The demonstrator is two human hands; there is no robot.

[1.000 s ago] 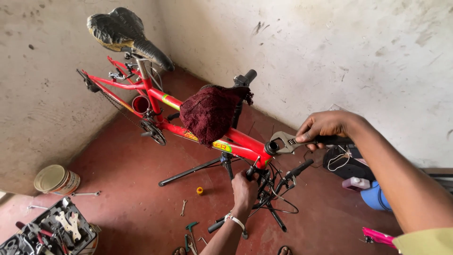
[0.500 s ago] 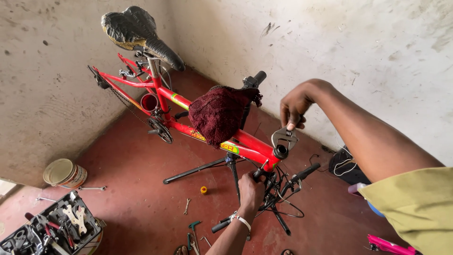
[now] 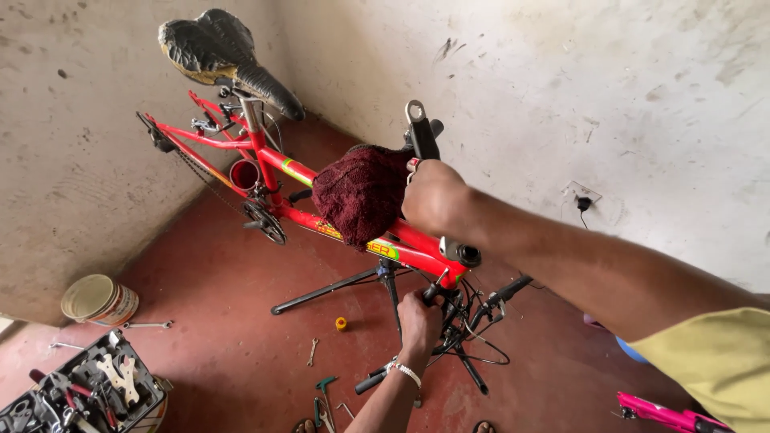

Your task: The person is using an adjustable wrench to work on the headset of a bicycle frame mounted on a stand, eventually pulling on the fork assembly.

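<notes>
1. A red metal bicycle frame (image 3: 289, 172) runs from the upper left of the frame down to the centre, clamped on a black folding repair stand (image 3: 385, 285) whose legs spread over the dark red floor (image 3: 216, 281).
2. A worn black saddle (image 3: 220, 52) sits at the top left, raised above the frame on its post.
3. A dark maroon knitted cloth (image 3: 361, 192) is draped over the top tube, just left of centre.
4. The right hand (image 3: 437, 196) reaches in from the right edge on a long bare arm; its fingers are wrapped round the lower end of a black and silver metal tool handle (image 3: 419, 132) that stands up above the cloth.
5. The left hand (image 3: 419, 321) comes up from the bottom centre, a white beaded bracelet (image 3: 407, 372) at the wrist; its fingers are closed on a dark bar among the handlebar parts and cables (image 3: 473, 321) beneath the head tube.
6. The silver open end of the head tube (image 3: 461, 252) shows between the two hands, right of centre.
7. On the floor at lower left lies a black open toolbox (image 3: 88, 393) full of spanners and pliers, with a cream plastic bucket (image 3: 100, 298) on its side just above it.
8. A loose silver spanner (image 3: 148, 325) lies near the bucket, and a small yellow cap (image 3: 341, 323) rests near the stand legs.
9. A pink bicycle part (image 3: 658, 413) shows at the bottom right corner, under the yellow sleeve (image 3: 714, 361).
10. Stained whitish walls (image 3: 601, 96) meet in a corner behind the saddle.
</notes>
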